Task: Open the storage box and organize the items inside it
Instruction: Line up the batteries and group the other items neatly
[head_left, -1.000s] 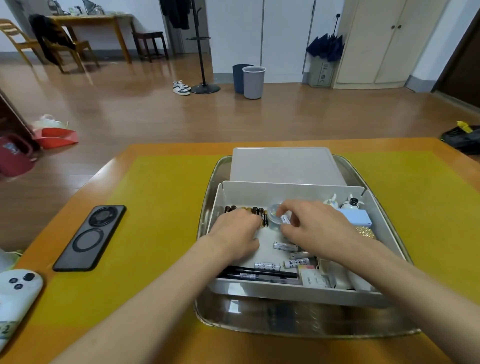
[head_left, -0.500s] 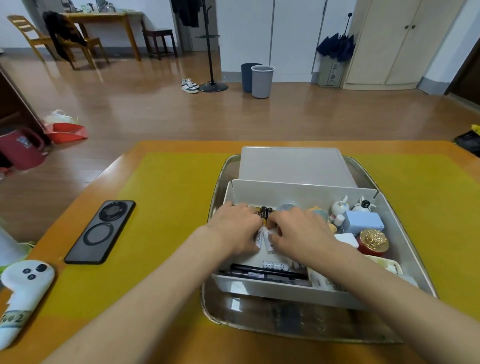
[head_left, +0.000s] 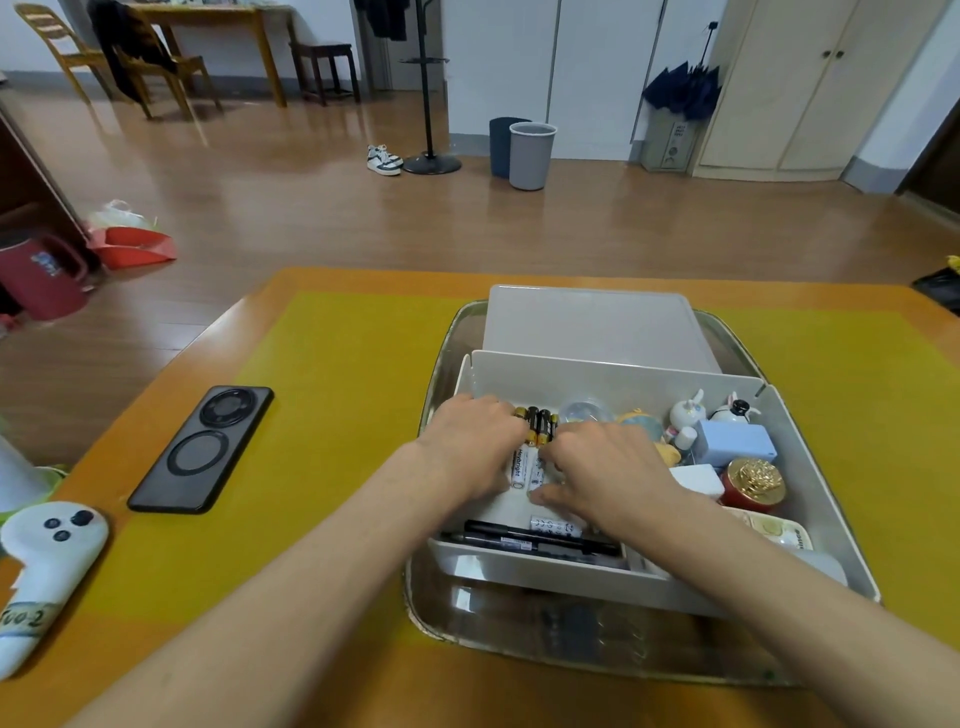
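Two forearms are reaching from the near edge into the open storage box (head_left: 810, 467), which is sitting in a metal tray (head_left: 441, 358) on the table. The left hand (head_left: 470, 447) and right hand (head_left: 605, 467) are lying palm-down side by side, fingers loosely bent, resting on white batteries (head_left: 519, 467); beyond them black batteries (head_left: 537, 423) are partly showing, and whether either hand is gripping anything is hidden

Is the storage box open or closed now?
Open. The storage box has no cover on top, its contents show, and both hands reach inside among the batteries.
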